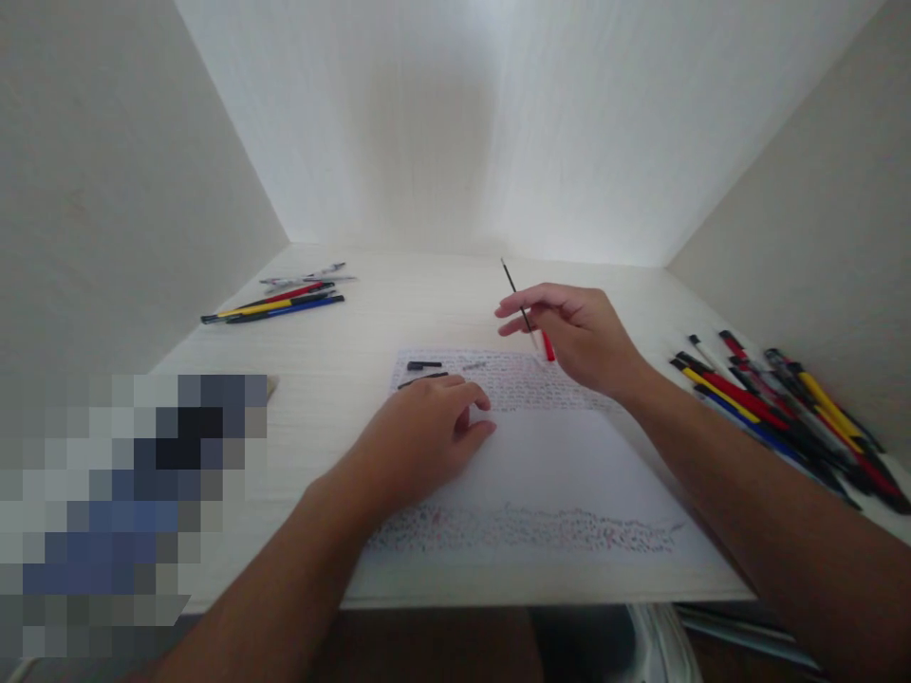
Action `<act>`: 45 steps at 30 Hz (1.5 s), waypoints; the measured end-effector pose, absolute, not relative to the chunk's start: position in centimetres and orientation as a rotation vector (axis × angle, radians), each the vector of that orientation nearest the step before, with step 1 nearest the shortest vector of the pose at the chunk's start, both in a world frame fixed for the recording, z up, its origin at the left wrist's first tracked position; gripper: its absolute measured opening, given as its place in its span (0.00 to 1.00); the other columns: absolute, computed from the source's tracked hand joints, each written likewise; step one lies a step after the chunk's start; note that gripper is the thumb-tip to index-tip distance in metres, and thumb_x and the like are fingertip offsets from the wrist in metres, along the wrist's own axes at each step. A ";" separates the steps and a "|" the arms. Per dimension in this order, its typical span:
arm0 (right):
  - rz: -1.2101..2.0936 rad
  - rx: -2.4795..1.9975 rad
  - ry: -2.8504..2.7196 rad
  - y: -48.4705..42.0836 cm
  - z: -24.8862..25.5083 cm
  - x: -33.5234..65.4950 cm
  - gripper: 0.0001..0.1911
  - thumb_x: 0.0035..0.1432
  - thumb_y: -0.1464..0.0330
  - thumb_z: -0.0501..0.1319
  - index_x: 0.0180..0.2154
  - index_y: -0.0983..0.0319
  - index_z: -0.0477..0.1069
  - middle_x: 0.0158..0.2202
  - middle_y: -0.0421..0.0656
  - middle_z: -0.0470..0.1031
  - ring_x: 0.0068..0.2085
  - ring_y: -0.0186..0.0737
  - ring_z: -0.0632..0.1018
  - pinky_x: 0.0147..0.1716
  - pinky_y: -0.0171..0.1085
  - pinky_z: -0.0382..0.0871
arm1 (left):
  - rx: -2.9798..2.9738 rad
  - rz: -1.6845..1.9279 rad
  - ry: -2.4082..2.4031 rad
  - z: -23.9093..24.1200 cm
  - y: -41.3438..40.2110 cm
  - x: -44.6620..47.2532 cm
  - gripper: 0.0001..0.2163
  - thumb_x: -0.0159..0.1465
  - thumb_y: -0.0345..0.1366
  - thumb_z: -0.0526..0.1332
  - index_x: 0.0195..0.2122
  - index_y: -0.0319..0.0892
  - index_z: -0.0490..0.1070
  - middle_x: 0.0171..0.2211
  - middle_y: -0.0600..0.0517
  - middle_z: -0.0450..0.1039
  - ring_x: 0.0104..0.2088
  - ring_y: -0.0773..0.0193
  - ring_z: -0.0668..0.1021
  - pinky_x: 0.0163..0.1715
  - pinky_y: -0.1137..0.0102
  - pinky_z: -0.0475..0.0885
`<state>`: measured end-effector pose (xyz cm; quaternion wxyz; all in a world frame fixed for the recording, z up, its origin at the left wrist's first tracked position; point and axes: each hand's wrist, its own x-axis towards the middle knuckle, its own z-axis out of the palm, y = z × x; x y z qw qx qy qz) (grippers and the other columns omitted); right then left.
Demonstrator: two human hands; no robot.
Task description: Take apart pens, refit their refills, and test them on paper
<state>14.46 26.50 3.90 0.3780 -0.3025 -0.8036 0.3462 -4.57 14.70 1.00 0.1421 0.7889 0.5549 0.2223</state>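
My right hand [580, 332] is raised over the far right part of the paper, its fingers closed on a thin dark pen refill [511, 277] that points up and to the left. A short red piece [547, 346] shows just below those fingers; I cannot tell whether it is held or lies behind. My left hand [427, 432] rests on the left side of the sheet of paper [548, 465], fingers bent, thumb and forefinger apart with nothing visible between them. Beyond it lie a black pen cap [425, 365], a small grey piece [474, 365] and a thin dark stick [413, 383], partly hidden by the hand.
Several pens [277, 305] lie in a group at the far left of the white table [342, 379]. A larger heap of pens [790, 408] lies at the right, beside my right forearm. White walls [441, 142] enclose the back and sides. A blurred-out patch covers the lower left.
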 end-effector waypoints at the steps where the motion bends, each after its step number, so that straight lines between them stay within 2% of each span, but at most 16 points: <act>1: 0.905 -0.739 -2.043 26.5 3.8 14.4 0.12 0.64 0.72 0.55 0.42 0.63 0.77 0.41 0.44 0.79 0.38 0.40 0.81 0.37 0.39 0.75 | 2.275 0.630 1.598 0.9 14.7 -4.6 0.09 0.65 0.38 0.60 0.43 0.45 0.76 0.32 0.53 0.74 0.32 0.61 0.73 0.35 0.64 0.65; 5: 0.883 -0.668 -1.994 26.7 3.0 14.2 0.08 0.66 0.68 0.58 0.43 0.62 0.76 0.40 0.44 0.79 0.38 0.38 0.81 0.38 0.38 0.75 | 2.273 0.601 1.586 0.7 14.7 -4.6 0.12 0.63 0.42 0.62 0.46 0.47 0.76 0.32 0.53 0.74 0.32 0.60 0.73 0.34 0.64 0.66; 9: 0.860 -0.736 -1.948 26.7 3.0 14.2 0.10 0.66 0.62 0.62 0.41 0.62 0.77 0.40 0.45 0.80 0.32 0.36 0.80 0.25 0.35 0.70 | 2.268 0.599 1.611 0.8 14.7 -4.4 0.12 0.63 0.43 0.63 0.45 0.47 0.76 0.32 0.53 0.74 0.32 0.60 0.74 0.34 0.64 0.66; 12: 0.913 -0.774 -1.899 26.5 3.5 14.3 0.18 0.67 0.56 0.62 0.35 0.63 0.79 0.31 0.44 0.78 0.23 0.31 0.74 0.19 0.34 0.64 | 2.238 0.678 1.664 1.0 14.7 -4.1 0.09 0.64 0.40 0.62 0.42 0.45 0.77 0.32 0.52 0.76 0.32 0.61 0.75 0.36 0.64 0.67; 14: 1.014 -0.762 -1.850 26.4 3.8 14.4 0.20 0.67 0.54 0.61 0.34 0.63 0.78 0.24 0.41 0.73 0.20 0.30 0.70 0.17 0.34 0.60 | 2.175 0.819 1.745 1.1 14.7 -4.0 0.08 0.65 0.39 0.60 0.40 0.43 0.77 0.32 0.52 0.76 0.32 0.62 0.75 0.37 0.64 0.67; 16: 1.129 -0.752 -1.818 26.3 4.0 14.5 0.21 0.66 0.52 0.61 0.34 0.63 0.78 0.21 0.40 0.71 0.19 0.30 0.68 0.16 0.33 0.57 | 2.106 1.014 1.820 1.3 14.8 -4.0 0.08 0.66 0.40 0.61 0.39 0.42 0.77 0.32 0.51 0.77 0.31 0.63 0.75 0.37 0.66 0.68; 20: 1.238 -0.793 -1.861 25.8 4.1 14.3 0.19 0.65 0.53 0.64 0.33 0.62 0.76 0.23 0.42 0.74 0.19 0.31 0.69 0.16 0.33 0.58 | 2.026 1.271 1.852 1.2 14.8 -4.1 0.10 0.64 0.43 0.64 0.41 0.41 0.76 0.30 0.53 0.75 0.28 0.66 0.74 0.35 0.68 0.69; 27: 1.306 -0.691 -1.968 25.1 4.1 13.8 0.14 0.62 0.58 0.67 0.35 0.63 0.76 0.33 0.45 0.79 0.28 0.36 0.77 0.20 0.35 0.66 | 2.024 1.340 1.848 1.3 14.8 -3.9 0.06 0.67 0.36 0.61 0.37 0.42 0.77 0.30 0.53 0.74 0.29 0.67 0.73 0.36 0.69 0.69; 32: 1.361 -0.641 -2.046 25.3 3.8 13.9 0.11 0.59 0.60 0.70 0.36 0.62 0.77 0.28 0.42 0.78 0.27 0.37 0.76 0.24 0.36 0.68 | 2.040 1.361 1.828 1.2 14.9 -3.8 0.07 0.67 0.35 0.60 0.35 0.41 0.76 0.31 0.52 0.74 0.31 0.66 0.73 0.35 0.69 0.67; 37: 1.389 -0.626 -2.154 25.3 3.8 13.9 0.12 0.60 0.60 0.69 0.37 0.62 0.80 0.28 0.42 0.77 0.26 0.35 0.74 0.25 0.37 0.68 | 2.015 1.407 1.777 1.0 15.0 -3.6 0.07 0.67 0.35 0.60 0.36 0.41 0.76 0.28 0.53 0.73 0.28 0.68 0.71 0.33 0.70 0.67; 41: 1.376 -0.664 -2.144 25.4 4.0 14.0 0.13 0.61 0.58 0.68 0.36 0.62 0.79 0.28 0.43 0.78 0.27 0.36 0.76 0.27 0.37 0.71 | 1.955 1.320 1.788 0.9 15.0 -3.6 0.07 0.67 0.36 0.59 0.40 0.41 0.75 0.28 0.53 0.73 0.28 0.66 0.73 0.33 0.68 0.68; 45: 1.354 -0.741 -2.103 26.3 3.8 14.3 0.14 0.62 0.57 0.67 0.35 0.63 0.78 0.33 0.47 0.80 0.29 0.38 0.78 0.30 0.39 0.74 | 1.997 0.997 1.819 0.8 14.9 -3.9 0.13 0.66 0.42 0.61 0.49 0.42 0.74 0.27 0.53 0.73 0.30 0.61 0.75 0.34 0.66 0.69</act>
